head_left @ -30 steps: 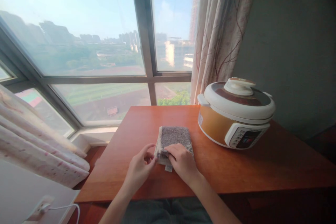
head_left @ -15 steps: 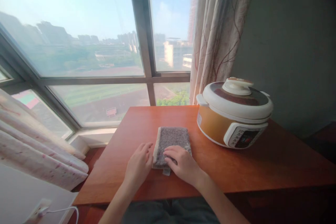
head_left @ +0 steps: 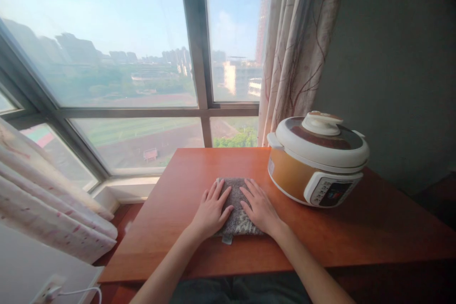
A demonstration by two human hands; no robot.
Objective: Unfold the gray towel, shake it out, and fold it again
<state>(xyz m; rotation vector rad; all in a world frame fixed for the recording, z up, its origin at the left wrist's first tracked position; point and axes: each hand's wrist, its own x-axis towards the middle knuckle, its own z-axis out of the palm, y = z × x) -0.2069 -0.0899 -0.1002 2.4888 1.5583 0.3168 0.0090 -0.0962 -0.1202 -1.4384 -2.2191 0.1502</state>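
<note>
Two hands lie flat, fingers spread, on a folded grey towel [head_left: 235, 209] at the near middle of the table [head_left: 356, 228]: left hand [head_left: 211, 211], right hand [head_left: 261, 208]. Electric pressure cooker [head_left: 317, 159] stands just right.

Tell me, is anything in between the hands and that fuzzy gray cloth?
No. Both the left hand and right hand lie flat right on the folded gray cloth, fingers spread. The cooker sits off to the right on the table, apart from them.
</note>
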